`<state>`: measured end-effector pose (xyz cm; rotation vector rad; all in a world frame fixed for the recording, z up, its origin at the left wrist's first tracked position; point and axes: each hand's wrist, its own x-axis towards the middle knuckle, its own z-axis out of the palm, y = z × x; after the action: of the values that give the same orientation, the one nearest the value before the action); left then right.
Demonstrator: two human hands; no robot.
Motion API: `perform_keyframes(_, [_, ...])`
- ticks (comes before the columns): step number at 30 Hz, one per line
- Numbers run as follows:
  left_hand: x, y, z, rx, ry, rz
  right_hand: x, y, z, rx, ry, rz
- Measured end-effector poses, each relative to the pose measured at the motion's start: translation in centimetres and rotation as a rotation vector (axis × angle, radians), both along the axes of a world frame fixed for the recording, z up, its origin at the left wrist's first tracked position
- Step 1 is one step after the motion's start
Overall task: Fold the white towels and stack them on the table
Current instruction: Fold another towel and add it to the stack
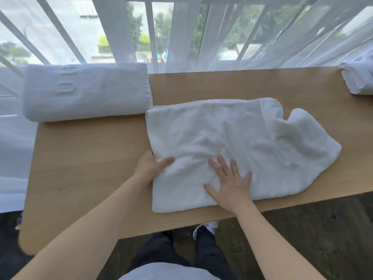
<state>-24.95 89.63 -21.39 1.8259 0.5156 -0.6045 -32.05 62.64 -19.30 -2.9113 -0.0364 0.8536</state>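
At the far left corner of the wooden table [80, 168] lies a folded white towel [85, 90], thick and neat, overhanging the table's left edge. Just right of it and nearer the person, the half-folded towel [232, 142] spreads across the middle — its left side squared, its right end rumpled and uneven. Along that towel's left edge the left hand [150, 168] grips the cloth, thumb on top and fingers tucked beneath. Beside it the right hand [230, 181] presses flat on the towel, fingers spread wide. At the far right edge sits a rolled white towel [358, 76], partly cut off — sheer curtains [201, 33] hang behind.
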Motion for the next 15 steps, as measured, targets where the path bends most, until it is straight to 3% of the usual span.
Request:
perform_keyframes(4, [-0.8,-2.0,-0.6,-0.168,-0.002,-0.022,-0.8,-0.7,0.8,0.018,-0.035,-0.189])
perform_keyframes(8, [1.3,-2.7,-0.7,-0.274,-0.044,0.222,-2.0,2.4,0.1,0.007,-0.067,-0.199])
perform_keyframes(15, [3.2,-0.8,-1.0,-0.096,-0.180,0.297,-3.8,6.3,-1.3,0.032,-0.171,-0.121])
